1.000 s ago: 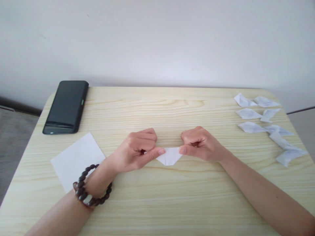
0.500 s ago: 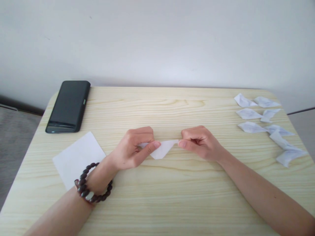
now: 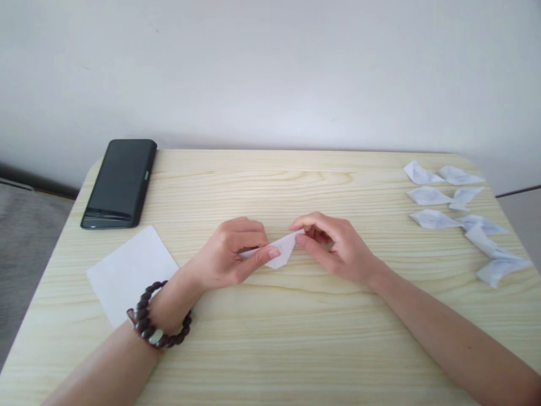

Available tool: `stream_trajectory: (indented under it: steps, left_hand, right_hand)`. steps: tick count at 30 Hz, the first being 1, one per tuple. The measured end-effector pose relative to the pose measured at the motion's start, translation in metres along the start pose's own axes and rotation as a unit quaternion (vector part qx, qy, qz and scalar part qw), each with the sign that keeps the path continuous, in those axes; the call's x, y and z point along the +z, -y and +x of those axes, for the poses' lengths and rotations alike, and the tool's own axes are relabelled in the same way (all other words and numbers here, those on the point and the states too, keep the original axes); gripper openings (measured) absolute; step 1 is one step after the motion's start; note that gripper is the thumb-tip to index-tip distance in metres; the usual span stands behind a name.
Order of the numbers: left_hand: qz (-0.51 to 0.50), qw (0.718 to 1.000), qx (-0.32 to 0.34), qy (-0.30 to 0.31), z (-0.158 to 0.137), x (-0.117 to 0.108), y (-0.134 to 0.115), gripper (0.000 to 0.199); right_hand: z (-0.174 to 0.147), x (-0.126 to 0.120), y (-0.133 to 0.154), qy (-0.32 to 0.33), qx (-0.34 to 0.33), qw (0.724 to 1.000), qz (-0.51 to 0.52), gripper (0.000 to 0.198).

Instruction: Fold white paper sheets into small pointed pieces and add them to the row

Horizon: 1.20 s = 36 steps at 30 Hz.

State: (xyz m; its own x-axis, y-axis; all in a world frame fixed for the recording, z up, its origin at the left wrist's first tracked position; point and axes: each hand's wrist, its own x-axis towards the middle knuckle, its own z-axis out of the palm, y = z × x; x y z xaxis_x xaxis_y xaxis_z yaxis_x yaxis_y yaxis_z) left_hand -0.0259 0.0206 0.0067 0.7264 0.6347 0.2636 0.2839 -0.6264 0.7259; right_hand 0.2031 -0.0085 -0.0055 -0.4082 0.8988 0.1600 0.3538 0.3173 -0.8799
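Note:
A small folded piece of white paper (image 3: 285,248) is held above the middle of the table. My left hand (image 3: 236,252) grips its left part, thumb on the front and fingers curled behind, so that end is mostly hidden. At the paper's raised right tip, my right hand (image 3: 333,243) has its thumb in front and its index finger behind, with the tip between them. The other right fingers are loosely curled. A dark beaded bracelet (image 3: 143,321) circles my left wrist.
A flat white paper sheet (image 3: 131,270) lies at the left, partly under my left forearm. Behind it rests a black phone-like device (image 3: 118,183). Several folded white paper pieces (image 3: 435,219) lie along the right side of the wooden table (image 3: 270,349). A pale wall (image 3: 270,73) stands behind.
My right hand has moved slightly left and its fingers have loosened from a tight fist-like pinch. The paper's right end now tilts upward. My left hand has kept its grip.

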Motion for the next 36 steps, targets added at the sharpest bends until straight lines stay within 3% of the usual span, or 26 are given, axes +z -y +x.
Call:
stream_trajectory:
  steps: [3, 6, 12, 17, 20, 22, 28, 32, 36]
  left_hand:
    - [0.003, 0.999, -0.028, -0.031, -0.001, 0.002, -0.001, 0.011]
    - [-0.008, 0.998, -0.051, -0.045, -0.002, 0.002, -0.001, 0.009]
    - [0.009, 0.998, -0.03, -0.048, -0.004, 0.003, 0.002, 0.008]
    - [0.032, 0.997, 0.032, -0.064, -0.004, 0.006, 0.005, 0.048]
    - [0.06, 0.995, 0.043, -0.06, -0.003, 0.005, 0.006, 0.027]
    - [0.061, 0.995, 0.031, -0.076, -0.003, 0.005, 0.005, 0.014]
    - [0.056, 0.992, -0.012, -0.113, -0.002, 0.004, 0.003, 0.009]
    - [0.057, 0.991, 0.007, -0.123, -0.001, 0.004, 0.002, 0.013]
    - [0.136, 0.975, 0.04, -0.169, 0.001, 0.011, 0.0, 0.022]
  right_hand:
    - [-0.001, -0.003, -0.002, -0.01, 0.043, 0.997, 0.07, 0.012]
    - [-0.002, -0.005, -0.004, -0.012, 0.057, 0.992, 0.109, 0.005]
    - [-0.001, -0.006, -0.001, -0.004, 0.064, 0.989, 0.136, 0.006]
    - [0.002, -0.006, -0.001, -0.028, 0.085, 0.972, 0.216, 0.006]
    - [0.003, -0.006, -0.002, -0.033, 0.077, 0.966, 0.246, 0.005]
    - [0.002, -0.006, -0.003, -0.023, 0.061, 0.971, 0.231, 0.006]
    - [-0.002, -0.001, -0.003, -0.015, 0.062, 0.989, 0.133, 0.012]
    - [-0.002, 0.002, -0.002, -0.009, 0.06, 0.991, 0.117, 0.008]
    - [-0.002, 0.003, -0.002, 0.0, 0.025, 0.996, 0.089, 0.005]
